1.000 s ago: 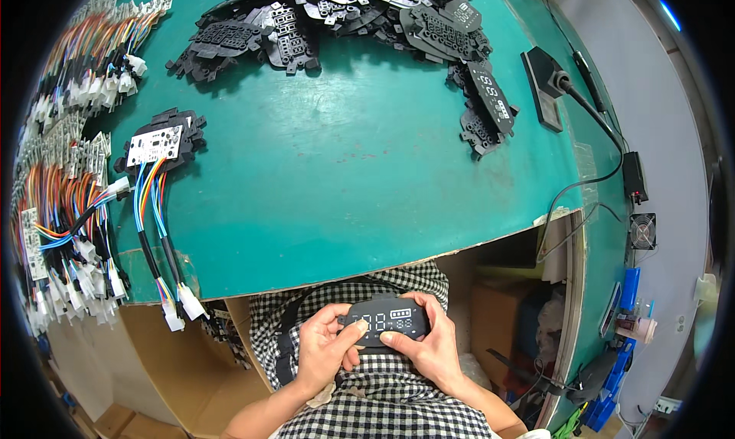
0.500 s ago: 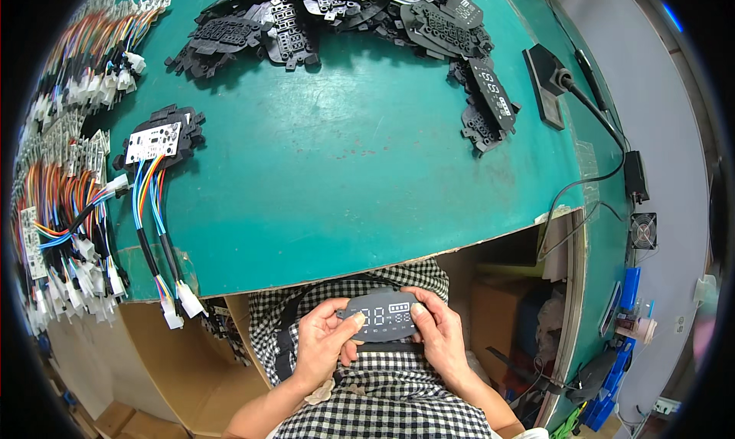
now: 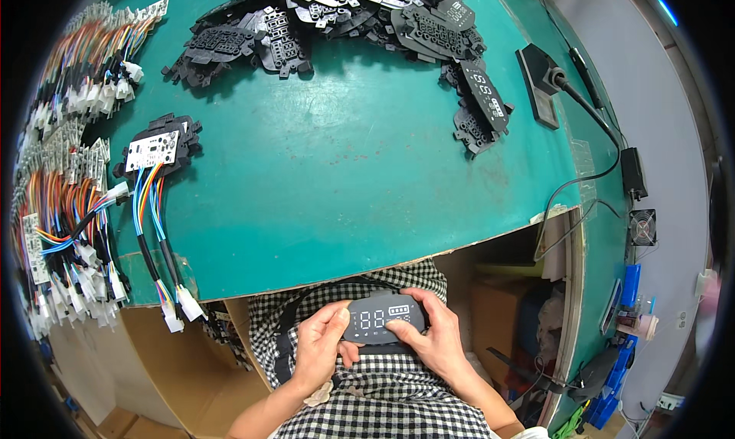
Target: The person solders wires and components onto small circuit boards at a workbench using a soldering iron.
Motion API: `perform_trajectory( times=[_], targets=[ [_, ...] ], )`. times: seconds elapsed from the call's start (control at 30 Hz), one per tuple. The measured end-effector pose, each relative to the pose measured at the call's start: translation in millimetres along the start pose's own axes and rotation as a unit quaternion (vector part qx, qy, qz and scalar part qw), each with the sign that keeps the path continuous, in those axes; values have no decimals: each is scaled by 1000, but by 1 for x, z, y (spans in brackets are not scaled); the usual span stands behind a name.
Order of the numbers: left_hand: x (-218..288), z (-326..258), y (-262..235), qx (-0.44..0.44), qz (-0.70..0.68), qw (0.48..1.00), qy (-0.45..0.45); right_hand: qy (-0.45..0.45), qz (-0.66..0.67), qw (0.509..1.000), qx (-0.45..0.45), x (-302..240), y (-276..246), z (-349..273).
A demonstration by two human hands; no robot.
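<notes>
A dark, rounded display panel with white segment digits and small icons faces up over my lap, just off the table's front edge. My left hand grips its left end, thumb on top and fingers beneath. Around the right end my right hand is closed, its thumb pressed on the panel's lower face near the middle. On the table at the left lies a black plastic housing bearing a white circuit board, with coloured wires running to white connectors over the table edge.
Bundles of wired boards crowd the left side of the green table. Black plastic housings pile up at the back, and another display panel lies at their right. A black stand with a cable stands farther right. Below is a cardboard box.
My right thumb has slid left and down across the panel, from its right end toward the middle. The left thumb has moved outward to the panel's left edge, uncovering the digits.
</notes>
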State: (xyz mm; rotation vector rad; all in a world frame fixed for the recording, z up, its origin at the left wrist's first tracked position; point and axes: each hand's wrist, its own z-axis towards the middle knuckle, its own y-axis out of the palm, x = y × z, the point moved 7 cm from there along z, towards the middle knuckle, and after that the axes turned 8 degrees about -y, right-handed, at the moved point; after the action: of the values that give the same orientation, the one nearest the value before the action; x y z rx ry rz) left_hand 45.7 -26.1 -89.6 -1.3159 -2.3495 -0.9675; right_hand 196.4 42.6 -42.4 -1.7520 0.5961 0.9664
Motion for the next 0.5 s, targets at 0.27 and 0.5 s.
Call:
perform_trajectory(
  times=[0.27,0.5],
  targets=[
    [1,-1,5,-21,22,1000,-2,7,-44,999,-2,-7,4,8],
    [1,-1,6,-32,4,999,-10,1,0,999,55,1,-2,6]
  ],
)
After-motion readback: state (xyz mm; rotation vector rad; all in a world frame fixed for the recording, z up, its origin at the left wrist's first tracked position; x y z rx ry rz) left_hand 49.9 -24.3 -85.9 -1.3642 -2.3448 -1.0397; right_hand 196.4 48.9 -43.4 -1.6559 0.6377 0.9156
